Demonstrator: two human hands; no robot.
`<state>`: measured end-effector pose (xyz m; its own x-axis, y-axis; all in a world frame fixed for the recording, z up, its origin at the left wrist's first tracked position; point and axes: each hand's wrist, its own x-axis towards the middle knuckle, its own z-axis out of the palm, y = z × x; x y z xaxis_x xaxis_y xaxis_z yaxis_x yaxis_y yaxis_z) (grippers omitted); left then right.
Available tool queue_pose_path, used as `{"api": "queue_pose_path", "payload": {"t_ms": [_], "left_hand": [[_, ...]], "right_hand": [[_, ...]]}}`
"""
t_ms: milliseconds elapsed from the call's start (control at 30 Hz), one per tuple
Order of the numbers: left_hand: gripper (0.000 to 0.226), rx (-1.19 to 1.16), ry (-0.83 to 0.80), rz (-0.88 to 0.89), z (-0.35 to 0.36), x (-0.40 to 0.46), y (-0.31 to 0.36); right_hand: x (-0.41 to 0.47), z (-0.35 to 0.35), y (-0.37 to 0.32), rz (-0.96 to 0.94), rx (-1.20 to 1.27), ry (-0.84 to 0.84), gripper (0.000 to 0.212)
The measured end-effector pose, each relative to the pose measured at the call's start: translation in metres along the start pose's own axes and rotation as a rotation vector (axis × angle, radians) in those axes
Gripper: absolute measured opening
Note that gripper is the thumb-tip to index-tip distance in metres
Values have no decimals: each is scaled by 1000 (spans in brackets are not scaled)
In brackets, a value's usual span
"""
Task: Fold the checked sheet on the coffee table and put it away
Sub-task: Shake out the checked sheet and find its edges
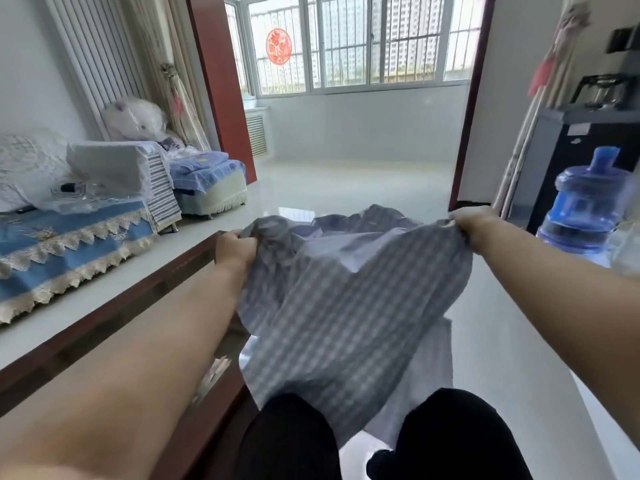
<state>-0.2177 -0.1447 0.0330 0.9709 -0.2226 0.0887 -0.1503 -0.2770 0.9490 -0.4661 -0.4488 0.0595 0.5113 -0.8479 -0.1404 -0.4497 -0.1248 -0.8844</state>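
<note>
A grey-and-white checked sheet (346,306) hangs in the air in front of me, blurred and billowing. My left hand (235,249) grips its top edge on the left. My right hand (479,228) grips the top edge on the right, arms stretched forward. The cloth droops between the two hands and falls down over my dark-trousered knees. The dark wooden coffee table (114,313) with a glass top runs along my left side, and the sheet's lower left part hangs at its near corner.
A sofa with a blue lace-edged cover (69,251) stands left of the table, with a footstool (211,181) beyond it. A blue water jug (585,209) and a black dispenser (588,133) stand at the right. Pale tiled floor (346,181) stretches ahead towards the windows.
</note>
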Motion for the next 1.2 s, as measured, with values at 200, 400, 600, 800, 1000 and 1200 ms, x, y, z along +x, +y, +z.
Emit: {"api": "queue_pose_path", "payload": {"t_ms": [200, 400, 600, 800, 1000, 1200], "left_hand": [[17, 220, -209, 198, 41, -10, 13], [27, -209, -554, 203, 111, -41, 54], [67, 288, -1007, 442, 180, -88, 79], [117, 483, -711, 612, 197, -95, 18], [19, 542, -457, 428, 182, -75, -30], [41, 252, -308, 417, 167, -48, 20]], "right_hand": [[0, 8, 6, 102, 535, -508, 71], [-5, -10, 56, 304, 151, -687, 41], [7, -19, 72, 275, 856, -217, 28], [-5, -11, 37, 99, 1442, -156, 30], [-7, 14, 20, -56, 1303, -294, 15], [-16, 19, 34, 8, 350, -163, 84]]}}
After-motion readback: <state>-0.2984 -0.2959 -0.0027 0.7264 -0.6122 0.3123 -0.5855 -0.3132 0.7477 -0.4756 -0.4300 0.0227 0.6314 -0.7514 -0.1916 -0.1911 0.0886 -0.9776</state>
